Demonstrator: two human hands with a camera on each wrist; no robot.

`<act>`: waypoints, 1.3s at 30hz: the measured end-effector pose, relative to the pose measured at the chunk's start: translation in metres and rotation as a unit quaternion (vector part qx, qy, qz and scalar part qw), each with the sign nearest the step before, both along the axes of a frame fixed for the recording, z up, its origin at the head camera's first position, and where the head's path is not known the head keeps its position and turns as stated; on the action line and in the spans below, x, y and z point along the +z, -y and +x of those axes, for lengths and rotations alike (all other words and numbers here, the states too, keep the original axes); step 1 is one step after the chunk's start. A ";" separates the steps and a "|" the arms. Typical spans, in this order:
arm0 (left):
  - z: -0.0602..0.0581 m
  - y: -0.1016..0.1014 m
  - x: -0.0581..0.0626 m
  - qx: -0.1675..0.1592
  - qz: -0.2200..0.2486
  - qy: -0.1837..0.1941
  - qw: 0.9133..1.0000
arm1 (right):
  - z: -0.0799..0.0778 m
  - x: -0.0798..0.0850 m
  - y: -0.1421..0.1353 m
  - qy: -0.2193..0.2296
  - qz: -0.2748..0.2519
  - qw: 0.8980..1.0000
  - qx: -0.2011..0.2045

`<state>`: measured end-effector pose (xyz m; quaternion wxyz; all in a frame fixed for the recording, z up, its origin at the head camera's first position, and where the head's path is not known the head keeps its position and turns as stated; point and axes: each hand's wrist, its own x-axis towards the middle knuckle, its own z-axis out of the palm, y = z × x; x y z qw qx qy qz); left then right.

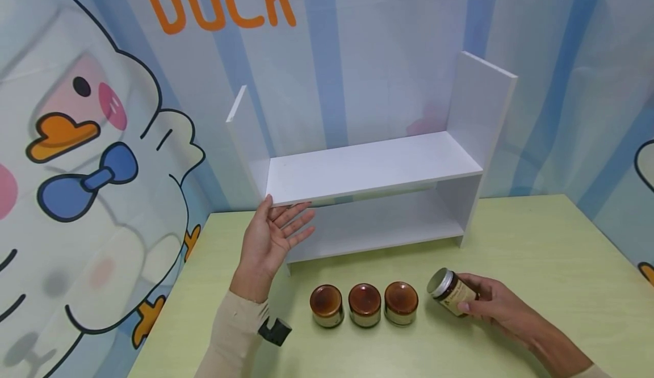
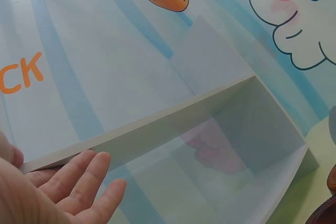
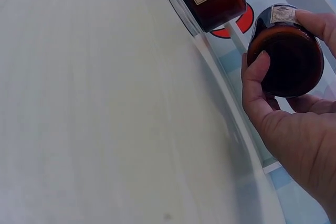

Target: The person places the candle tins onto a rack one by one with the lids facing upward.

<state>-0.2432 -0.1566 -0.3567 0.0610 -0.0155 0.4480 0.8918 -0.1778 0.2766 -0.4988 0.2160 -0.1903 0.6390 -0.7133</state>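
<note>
My left hand holds the front edge of the white shelf's upper board near its left end. The thumb is on top and the index finger under the board, while the other fingers extend loosely below it. In my right hand is a brown glass jar, gripped between thumb and fingers. It tilts, with its silver lid up and to the left. In the right wrist view the dark base of this jar faces the camera. Three similar jars stand in a row left of it, amber glass faces up.
The two-tier white shelf stands at the back of the pale green table, its right side panel rising above the upper board. The lower board sits close above the tabletop. Behind hangs a printed backdrop with a cartoon duck.
</note>
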 end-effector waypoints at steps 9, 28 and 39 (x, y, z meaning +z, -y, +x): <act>0.000 0.000 -0.001 -0.004 -0.004 0.001 1.000 | 0.001 0.003 0.004 0.010 0.020 1.000 -0.014; -0.001 0.000 -0.001 0.003 0.003 0.010 1.000 | 0.003 0.004 0.005 0.021 0.028 0.999 -0.014; -0.001 0.000 -0.001 0.004 -0.004 0.009 1.000 | 0.002 0.005 0.003 0.032 0.068 0.997 -0.031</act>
